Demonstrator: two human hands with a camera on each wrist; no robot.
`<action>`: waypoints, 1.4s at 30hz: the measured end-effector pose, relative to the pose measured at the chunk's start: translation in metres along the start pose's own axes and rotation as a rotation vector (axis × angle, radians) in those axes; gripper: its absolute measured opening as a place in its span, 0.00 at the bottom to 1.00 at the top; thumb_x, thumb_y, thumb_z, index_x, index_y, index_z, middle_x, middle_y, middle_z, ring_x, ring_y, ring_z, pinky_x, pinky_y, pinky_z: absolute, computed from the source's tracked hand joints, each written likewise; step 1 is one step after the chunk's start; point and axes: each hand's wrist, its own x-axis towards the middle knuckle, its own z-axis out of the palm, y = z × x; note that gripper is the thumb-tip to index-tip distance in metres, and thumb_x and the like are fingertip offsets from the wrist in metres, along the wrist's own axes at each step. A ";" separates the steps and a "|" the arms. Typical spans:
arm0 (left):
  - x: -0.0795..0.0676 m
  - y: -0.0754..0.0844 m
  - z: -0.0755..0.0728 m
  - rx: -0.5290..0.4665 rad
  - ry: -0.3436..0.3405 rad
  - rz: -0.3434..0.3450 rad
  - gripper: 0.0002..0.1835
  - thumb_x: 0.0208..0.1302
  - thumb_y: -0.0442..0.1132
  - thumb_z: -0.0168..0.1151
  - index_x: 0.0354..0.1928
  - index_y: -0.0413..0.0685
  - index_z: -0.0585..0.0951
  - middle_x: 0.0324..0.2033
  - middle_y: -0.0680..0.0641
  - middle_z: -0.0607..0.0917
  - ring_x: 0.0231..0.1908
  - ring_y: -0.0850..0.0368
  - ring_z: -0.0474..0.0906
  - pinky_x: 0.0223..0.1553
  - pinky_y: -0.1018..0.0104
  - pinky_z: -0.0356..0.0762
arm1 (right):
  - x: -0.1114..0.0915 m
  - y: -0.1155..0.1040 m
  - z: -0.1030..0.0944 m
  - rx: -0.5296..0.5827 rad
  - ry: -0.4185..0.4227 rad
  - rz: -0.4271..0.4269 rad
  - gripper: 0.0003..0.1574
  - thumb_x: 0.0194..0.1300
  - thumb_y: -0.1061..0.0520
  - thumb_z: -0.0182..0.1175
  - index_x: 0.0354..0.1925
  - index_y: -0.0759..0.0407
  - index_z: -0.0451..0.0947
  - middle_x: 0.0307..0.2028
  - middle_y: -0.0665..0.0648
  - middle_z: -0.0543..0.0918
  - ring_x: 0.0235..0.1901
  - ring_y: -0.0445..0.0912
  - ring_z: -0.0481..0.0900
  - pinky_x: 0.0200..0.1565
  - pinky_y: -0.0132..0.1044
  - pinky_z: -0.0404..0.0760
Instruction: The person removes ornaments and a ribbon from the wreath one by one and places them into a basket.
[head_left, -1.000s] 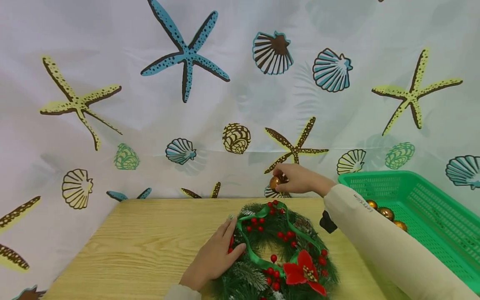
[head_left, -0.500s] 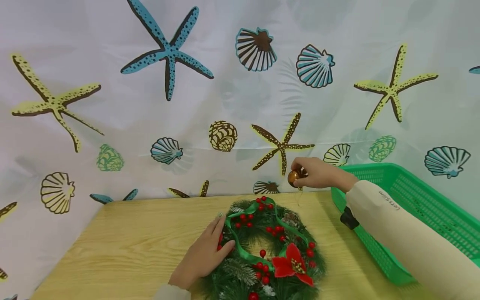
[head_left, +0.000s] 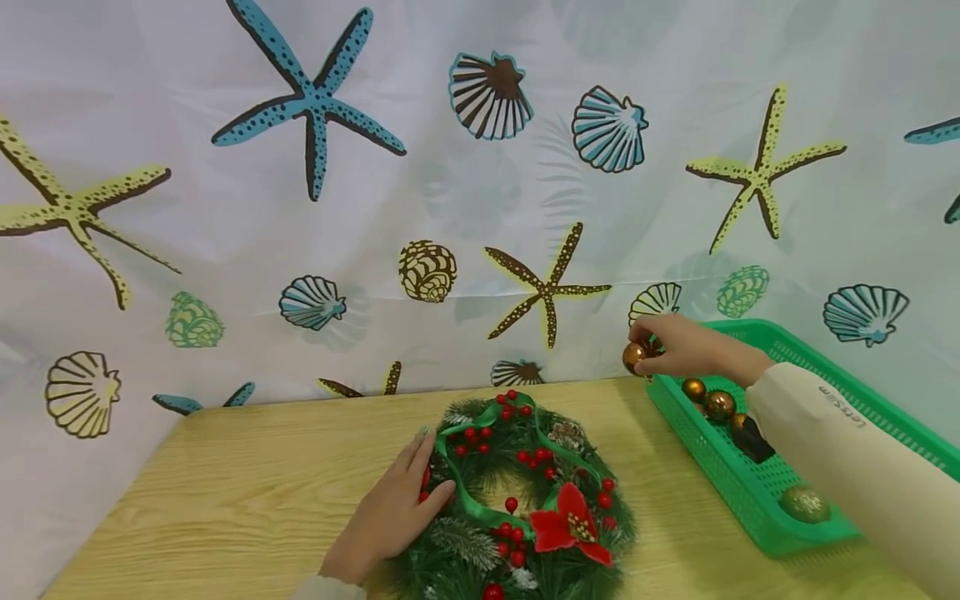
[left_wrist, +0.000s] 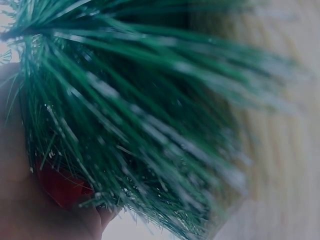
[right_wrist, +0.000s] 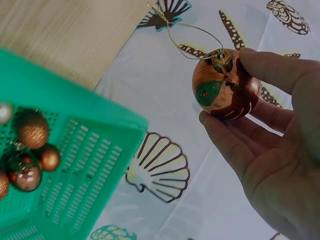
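In the head view a green Christmas wreath with red berries, a green ribbon and a red poinsettia lies on the table. My left hand rests on the wreath's left side, fingers extended. Its needles fill the left wrist view, with a bit of red by the hand. My right hand pinches a shiny copper Christmas bauble between thumb and fingers, at the far left corner of the green basket. A gold loop of string hangs from the bauble's cap in the right wrist view.
The green plastic basket stands on the right of the wooden table. Inside are several copper baubles and a pale gold one. A white curtain printed with starfish and shells hangs behind the table.
My right hand has moved right with the bauble, from above the wreath's far side to the basket's corner. The left hand stays on the wreath. The head view has turned slightly right.
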 end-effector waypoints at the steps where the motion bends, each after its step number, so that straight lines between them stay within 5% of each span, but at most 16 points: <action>1: 0.000 0.000 -0.001 0.001 0.000 -0.001 0.42 0.70 0.64 0.44 0.76 0.49 0.45 0.74 0.38 0.51 0.70 0.36 0.53 0.61 0.37 0.64 | -0.003 0.003 0.000 0.004 -0.005 0.004 0.19 0.65 0.57 0.61 0.50 0.66 0.72 0.46 0.62 0.80 0.42 0.51 0.78 0.43 0.48 0.79; 27: 0.000 0.002 0.000 0.007 0.007 0.010 0.42 0.71 0.62 0.44 0.76 0.47 0.45 0.73 0.37 0.50 0.70 0.34 0.52 0.61 0.36 0.63 | -0.068 0.066 0.003 -0.017 -0.001 0.114 0.19 0.63 0.56 0.63 0.47 0.65 0.73 0.42 0.60 0.80 0.40 0.51 0.78 0.38 0.46 0.78; 42: -0.001 0.005 -0.001 0.002 0.003 -0.009 0.43 0.70 0.63 0.45 0.76 0.48 0.46 0.73 0.37 0.51 0.70 0.33 0.54 0.60 0.35 0.63 | -0.083 0.083 0.019 -0.022 -0.011 0.145 0.22 0.62 0.53 0.64 0.47 0.66 0.73 0.41 0.60 0.80 0.40 0.52 0.79 0.39 0.48 0.79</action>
